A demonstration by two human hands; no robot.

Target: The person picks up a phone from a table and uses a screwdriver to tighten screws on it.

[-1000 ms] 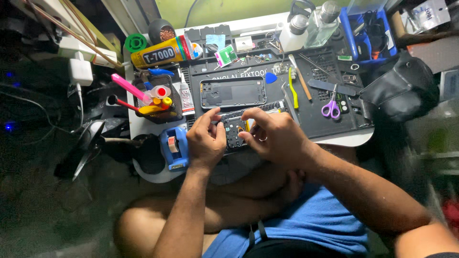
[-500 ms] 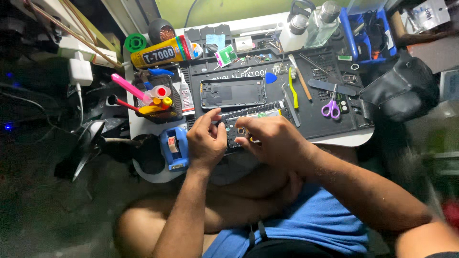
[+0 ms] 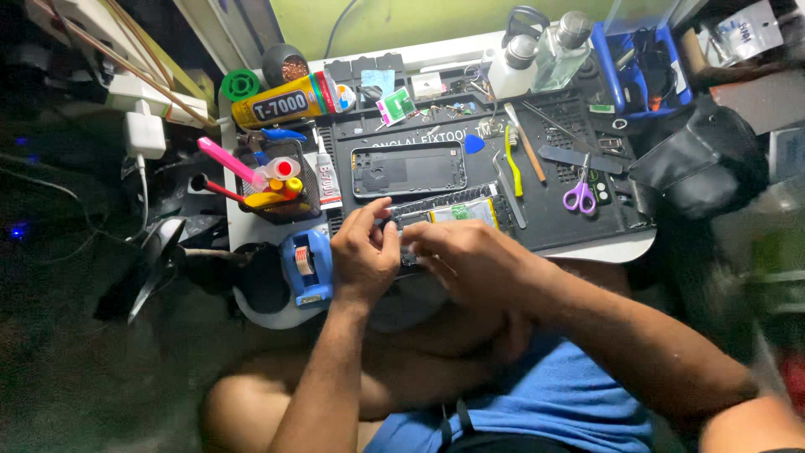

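Note:
An opened phone body [image 3: 444, 214] lies at the front of the dark repair mat [image 3: 553, 210], its green-and-yellow insides showing. My left hand [image 3: 365, 252] grips its left end with thumb and fingers. My right hand [image 3: 470, 260] rests on its near edge, fingers curled over the phone; whether a tool is pinched there is hidden. A separate phone back frame [image 3: 408, 169] lies flat on the mat just beyond.
Purple scissors [image 3: 579, 195], a yellow-green tool [image 3: 513, 159] and tweezers lie on the mat's right. A yellow glue tube [image 3: 285, 101], a tool cup [image 3: 268, 180] and a blue tape dispenser [image 3: 306, 264] stand left. Bottles [image 3: 545, 54] and a blue bin [image 3: 641, 54] sit behind; a black pouch [image 3: 700, 164] right.
My right hand has slid left along the phone toward my left hand, uncovering more of the phone's right half. My left hand stays at the left end.

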